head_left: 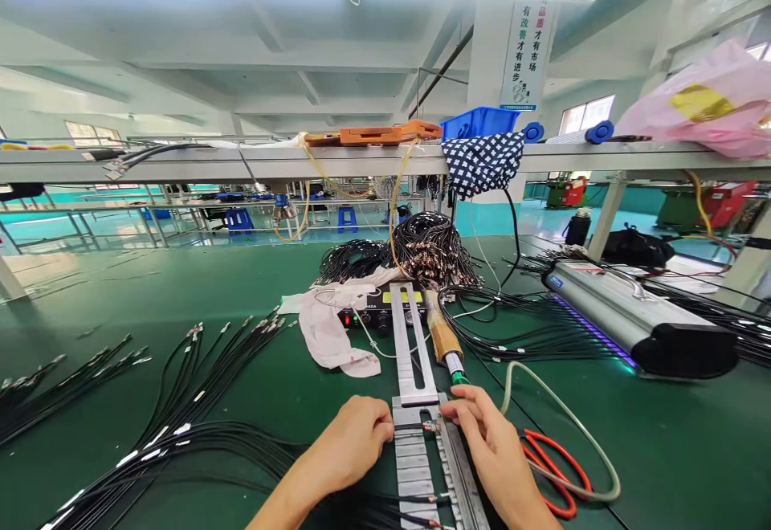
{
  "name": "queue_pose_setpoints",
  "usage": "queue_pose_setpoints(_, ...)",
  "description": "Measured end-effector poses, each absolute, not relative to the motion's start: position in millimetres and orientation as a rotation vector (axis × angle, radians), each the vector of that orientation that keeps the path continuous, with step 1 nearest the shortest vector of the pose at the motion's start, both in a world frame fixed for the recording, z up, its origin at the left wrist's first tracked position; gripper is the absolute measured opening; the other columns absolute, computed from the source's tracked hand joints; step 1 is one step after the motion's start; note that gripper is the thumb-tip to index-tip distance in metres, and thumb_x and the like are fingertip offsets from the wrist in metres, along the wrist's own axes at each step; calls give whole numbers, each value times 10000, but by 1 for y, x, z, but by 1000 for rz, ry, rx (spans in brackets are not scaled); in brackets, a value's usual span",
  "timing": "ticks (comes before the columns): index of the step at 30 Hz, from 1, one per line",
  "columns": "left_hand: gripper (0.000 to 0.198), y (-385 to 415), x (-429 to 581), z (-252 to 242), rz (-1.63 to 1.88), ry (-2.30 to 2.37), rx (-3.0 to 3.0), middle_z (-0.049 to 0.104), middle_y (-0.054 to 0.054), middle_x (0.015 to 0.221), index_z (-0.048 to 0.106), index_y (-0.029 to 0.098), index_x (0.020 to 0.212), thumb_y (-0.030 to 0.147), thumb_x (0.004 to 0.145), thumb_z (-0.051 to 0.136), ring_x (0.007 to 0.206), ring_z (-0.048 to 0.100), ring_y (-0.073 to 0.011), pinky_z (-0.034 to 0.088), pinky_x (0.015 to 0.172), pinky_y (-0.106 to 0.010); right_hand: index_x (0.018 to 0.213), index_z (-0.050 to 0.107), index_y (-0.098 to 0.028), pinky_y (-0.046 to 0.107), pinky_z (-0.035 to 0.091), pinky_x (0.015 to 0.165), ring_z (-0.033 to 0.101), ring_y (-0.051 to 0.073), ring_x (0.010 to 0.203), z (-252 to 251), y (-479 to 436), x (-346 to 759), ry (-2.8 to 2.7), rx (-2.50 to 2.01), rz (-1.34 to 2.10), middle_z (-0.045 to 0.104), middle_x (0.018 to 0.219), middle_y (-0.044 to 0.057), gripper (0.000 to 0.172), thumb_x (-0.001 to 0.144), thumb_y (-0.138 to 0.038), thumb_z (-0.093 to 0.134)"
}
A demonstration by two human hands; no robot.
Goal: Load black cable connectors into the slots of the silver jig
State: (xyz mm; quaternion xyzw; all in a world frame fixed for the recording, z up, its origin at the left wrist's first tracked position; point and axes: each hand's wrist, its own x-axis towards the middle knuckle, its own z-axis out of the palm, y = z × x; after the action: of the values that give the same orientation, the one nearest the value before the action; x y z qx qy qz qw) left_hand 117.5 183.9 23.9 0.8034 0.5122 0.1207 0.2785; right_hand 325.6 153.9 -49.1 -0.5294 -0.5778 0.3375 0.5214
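A slotted metal fixture (pixel 413 474) lies lengthwise on the green table, with cable ends laid across its near part. At its left edge my left hand (pixel 365 434) is closed, pinching a thin black cable (pixel 410 427) that runs across the fixture. The cable's small connector end (pixel 430 426) sits over the slot. My right hand (pixel 491 438) is at the fixture's right rail, fingers extended and apart, the tips by the rail's far end. Just beyond those fingers is a green-tipped, tape-wrapped tool (pixel 446 341). Several black cables (pixel 385 499) cross the fixture's near end.
Bundled black cables (pixel 229 434) spread over the left side. Behind the fixture are a black control box (pixel 382 321), a white cloth (pixel 328 329) and coiled cables (pixel 437 245). At right stand a silver lamp unit (pixel 638 313) and a red coiled tube (pixel 557 474). A shelf (pixel 271 162) spans overhead.
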Motion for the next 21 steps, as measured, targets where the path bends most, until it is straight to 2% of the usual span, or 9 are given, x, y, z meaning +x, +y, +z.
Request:
queue_pose_setpoints(8, 214, 181, 119, 14, 231, 1458, 2323, 553, -17, 671, 443, 150, 626, 133, 839, 432, 639, 456, -134, 270, 579, -249, 1112, 446, -173, 324, 443, 822, 598, 198, 921, -49, 154, 324, -1410, -1290, 774, 627, 1011, 107, 443, 927, -559, 334)
queue_pose_setpoints(11, 227, 179, 122, 12, 143, 1532, 2369, 592, -51, 757, 480, 154, 683, 165, 896, 405, 702, 513, -167, 282, 606, -270, 1110, 453, -170, 322, 446, 826, 600, 198, 932, -48, 154, 324, -1433, -1303, 744, 630, 1001, 108, 435, 933, -546, 325)
queue_pose_setpoints(14, 150, 177, 127, 12, 76, 1553, 2398, 613, -71, 856, 534, 164, 836, 153, 908, 402, 769, 550, -203, 296, 623, -284, 1101, 473, -176, 326, 443, 824, 599, 202, 935, -47, 152, 324, -1473, -1310, 699, 631, 1005, 105, 403, 945, -516, 326)
queue_pose_setpoints(17, 138, 175, 128, 13, 110, 1500, 2418, 617, -51, 888, 539, 185, 931, 115, 884, 430, 814, 558, -211, 312, 640, -283, 1115, 480, -194, 306, 447, 821, 597, 184, 942, -47, 149, 323, -1581, -1287, 599, 629, 1025, 77, 309, 973, -422, 328)
queue_pose_setpoints(19, 149, 174, 128, 14, 139, 1477, 2426, 621, -38, 870, 557, 190, 895, 108, 881, 434, 820, 562, -208, 327, 653, -283, 1148, 462, -203, 277, 463, 823, 602, 159, 948, -48, 147, 321, -1708, -1221, 442, 635, 1022, 51, 243, 988, -314, 317)
queue_pose_setpoints(21, 170, 173, 128, 16, 146, 1481, 2430, 629, -35, 876, 580, 192, 879, 110, 889, 431, 840, 567, -211, 347, 681, -289, 1215, 412, -201, 256, 482, 824, 612, 142, 944, -49, 146, 317, -1831, -1130, 253, 646, 1008, 37, 256, 983, -210, 304)
